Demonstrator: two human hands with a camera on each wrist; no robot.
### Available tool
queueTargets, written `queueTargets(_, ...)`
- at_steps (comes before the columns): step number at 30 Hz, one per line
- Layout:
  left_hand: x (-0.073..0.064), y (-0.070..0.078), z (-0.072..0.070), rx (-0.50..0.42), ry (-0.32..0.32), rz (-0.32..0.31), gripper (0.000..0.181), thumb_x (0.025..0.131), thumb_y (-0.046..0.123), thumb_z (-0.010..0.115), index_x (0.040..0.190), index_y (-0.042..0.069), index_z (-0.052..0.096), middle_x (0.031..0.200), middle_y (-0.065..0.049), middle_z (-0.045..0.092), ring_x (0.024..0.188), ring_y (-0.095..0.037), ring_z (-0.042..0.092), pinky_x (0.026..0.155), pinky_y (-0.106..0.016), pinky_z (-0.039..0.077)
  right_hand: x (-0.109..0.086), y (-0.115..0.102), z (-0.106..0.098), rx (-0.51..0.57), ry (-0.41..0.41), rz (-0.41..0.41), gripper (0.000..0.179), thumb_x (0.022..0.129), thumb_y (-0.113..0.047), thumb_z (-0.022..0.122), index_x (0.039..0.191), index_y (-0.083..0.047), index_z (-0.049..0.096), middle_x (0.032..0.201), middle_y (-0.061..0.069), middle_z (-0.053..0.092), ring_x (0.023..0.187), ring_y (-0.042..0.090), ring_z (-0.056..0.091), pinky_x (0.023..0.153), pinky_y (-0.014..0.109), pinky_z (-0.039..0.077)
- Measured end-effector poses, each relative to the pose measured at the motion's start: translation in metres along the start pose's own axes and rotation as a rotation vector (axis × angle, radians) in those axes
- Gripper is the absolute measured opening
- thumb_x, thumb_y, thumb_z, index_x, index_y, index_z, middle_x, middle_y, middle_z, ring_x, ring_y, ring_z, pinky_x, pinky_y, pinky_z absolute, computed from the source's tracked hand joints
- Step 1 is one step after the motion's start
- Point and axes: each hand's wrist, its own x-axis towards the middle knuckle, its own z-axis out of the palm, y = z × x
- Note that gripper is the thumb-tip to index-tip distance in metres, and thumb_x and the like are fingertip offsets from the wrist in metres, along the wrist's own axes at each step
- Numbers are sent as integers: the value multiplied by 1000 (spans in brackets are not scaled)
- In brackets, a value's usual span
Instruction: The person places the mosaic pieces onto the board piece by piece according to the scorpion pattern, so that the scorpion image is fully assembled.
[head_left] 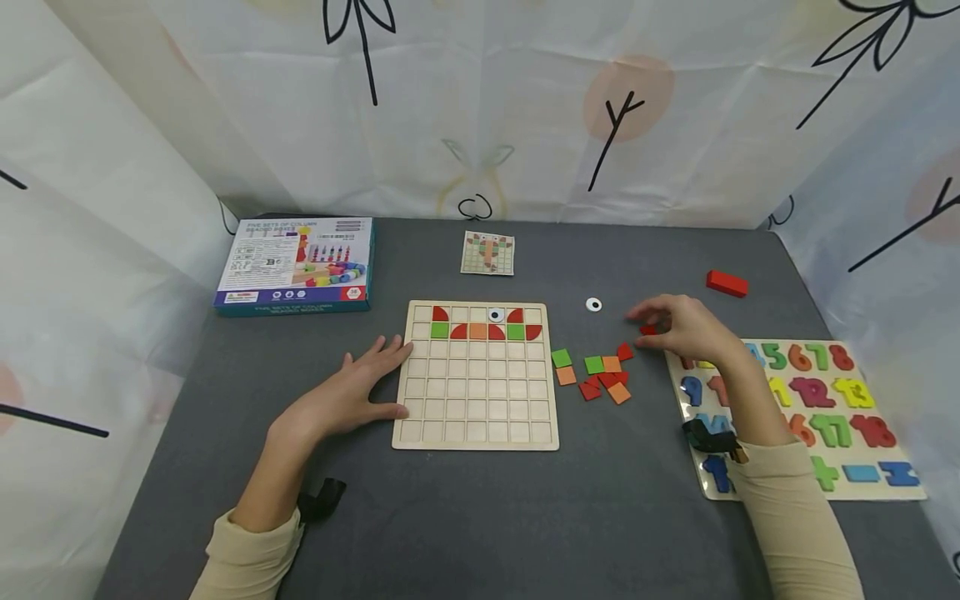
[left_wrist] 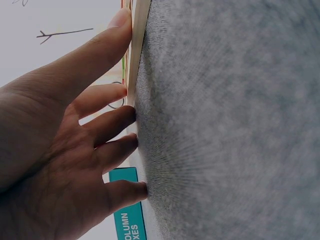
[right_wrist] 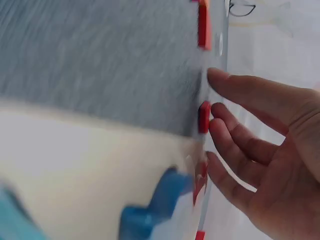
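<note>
A wooden grid board (head_left: pixel 476 425) lies at the middle of the table. Along its upper rows sit red quarter-round, green and orange pieces, plus a white disc (head_left: pixel 496 315) with a dark centre. My left hand (head_left: pixel 341 396) rests at the board's left edge, fingers spread and thumb touching the rim. Over a small red piece (right_wrist: pixel 204 117) hovers my right hand (head_left: pixel 686 329), its thumb apart from the loosely bent fingers. Loose green, orange and red tiles (head_left: pixel 618 392) lie between the board and that hand. Another white disc (head_left: pixel 593 305) lies beyond them.
A number puzzle board (head_left: pixel 795 492) lies under my right forearm. Farther back is a red block (head_left: pixel 727 283). A small pattern card (head_left: pixel 487 253) lies behind the grid board, and a blue-edged box (head_left: pixel 294 265) stands at the back left.
</note>
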Motion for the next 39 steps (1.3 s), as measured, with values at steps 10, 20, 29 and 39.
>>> queueTargets(10, -1, 2, -1, -5, 0, 2, 97, 95, 31, 85, 173, 11, 29, 181, -21, 19, 170, -48, 7, 128, -83, 4, -1, 14, -8, -35, -24, 52, 36, 94, -13, 85, 127, 0, 75, 117, 20, 76, 105, 31, 70, 87, 32, 59)
queueTargets(20, -1, 1, 0, -4, -2, -2, 97, 96, 31, 84, 173, 12, 29, 181, -20, 20, 170, -48, 7, 128, -83, 4, 6, 9, -8, -57, -55, 32, 27, 95, -12, 83, 117, 3, 78, 101, 15, 80, 87, 19, 71, 72, 18, 54)
queueTargets(29, -1, -1, 0, 2, -1, -2, 98, 95, 31, 85, 173, 12, 28, 181, -20, 19, 170, -48, 6, 128, -83, 3, 13, 3, -7, -85, -64, 0, 19, 95, -8, 82, 110, 3, 78, 101, 15, 80, 89, 22, 73, 72, 16, 56)
queueTargets(39, -1, 1, -1, 0, -2, -2, 98, 96, 32, 84, 173, 12, 28, 182, -20, 19, 170, -48, 7, 128, -83, 4, 15, -2, -6, -140, -49, 5, 20, 93, -14, 82, 102, 3, 78, 94, 12, 79, 84, 18, 72, 69, 19, 55)
